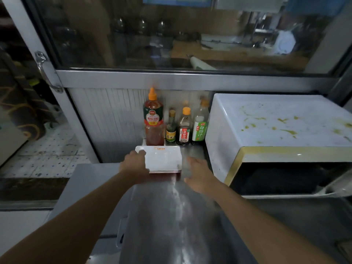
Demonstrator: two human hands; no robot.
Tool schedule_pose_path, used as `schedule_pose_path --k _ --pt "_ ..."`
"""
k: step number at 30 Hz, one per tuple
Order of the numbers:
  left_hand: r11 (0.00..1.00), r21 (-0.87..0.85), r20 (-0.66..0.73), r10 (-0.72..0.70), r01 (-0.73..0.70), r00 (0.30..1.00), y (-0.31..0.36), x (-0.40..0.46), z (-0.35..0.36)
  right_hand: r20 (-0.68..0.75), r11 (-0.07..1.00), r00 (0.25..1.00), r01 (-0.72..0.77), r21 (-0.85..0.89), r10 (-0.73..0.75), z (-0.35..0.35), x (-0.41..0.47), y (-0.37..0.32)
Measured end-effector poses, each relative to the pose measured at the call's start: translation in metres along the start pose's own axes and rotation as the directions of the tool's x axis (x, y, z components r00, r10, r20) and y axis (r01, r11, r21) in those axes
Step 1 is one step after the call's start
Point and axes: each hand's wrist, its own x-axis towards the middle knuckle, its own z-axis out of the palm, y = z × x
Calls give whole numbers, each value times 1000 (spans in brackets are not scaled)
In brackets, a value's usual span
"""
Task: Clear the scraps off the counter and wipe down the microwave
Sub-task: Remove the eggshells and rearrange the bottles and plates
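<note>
Trays, white and stacked, sit on the steel bench just in front of four bottles. The left hand grips the stack's left edge, fingers curled over the rim at the far left corner. The right hand hovers just right of the stack with fingers loosely spread and holding nothing; whether it touches the trays cannot be told.

Behind the trays stand a tall red sauce bottle with an orange cap, a small green bottle, a dark bottle and a pale bottle with a green label, close together in a row against the back wall.

The microwave sits at the right of the bench, near the right hand. Its white top is smeared with yellow-green stains, and its door hangs open, the inside dark. A window runs above the bench.
</note>
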Motion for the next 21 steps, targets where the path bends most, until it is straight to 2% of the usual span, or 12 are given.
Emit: schedule_pose_path --k 6,11,16,21 --pt "999 43 -41 -9 10 999 38 -73 2 3 987 988 155 -52 -155 -26 -69 19" --pt "999 38 -28 10 -9 1000 79 -134 18 -4 979 981 192 -65 -193 -41 -133 55" --pt "997 26 -16 74 -73 997 127 -180 36 -37 986 985 166 -10 -166 -57 -187 102" --pt "985 16 43 171 -172 984 181 -203 51 -87 999 995 37 -11 -38 -72 -225 157"
